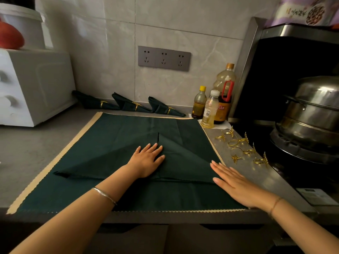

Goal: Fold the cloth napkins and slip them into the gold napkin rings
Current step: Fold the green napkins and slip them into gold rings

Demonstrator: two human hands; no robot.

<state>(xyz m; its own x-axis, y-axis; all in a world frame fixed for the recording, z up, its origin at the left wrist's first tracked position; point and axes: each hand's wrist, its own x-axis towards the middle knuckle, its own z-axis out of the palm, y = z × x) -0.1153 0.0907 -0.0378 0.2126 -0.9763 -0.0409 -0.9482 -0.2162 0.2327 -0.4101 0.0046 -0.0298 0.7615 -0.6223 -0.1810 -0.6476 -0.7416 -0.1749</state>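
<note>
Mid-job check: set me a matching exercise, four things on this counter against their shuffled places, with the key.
Things:
1. left hand
2. loose gold leaf-trimmed napkin rings
3. three folded dark green napkins already in gold rings
4. clear plastic bottle with white cap

Places:
A. by the back wall, below the grey socket strip
B. flat on the dark green napkin being folded
C. on the bare grey counter right of the green beige-edged mat
D. just in front of the large oil bottle with red handle

Pairs: 1-B, 2-C, 3-A, 4-D.
</note>
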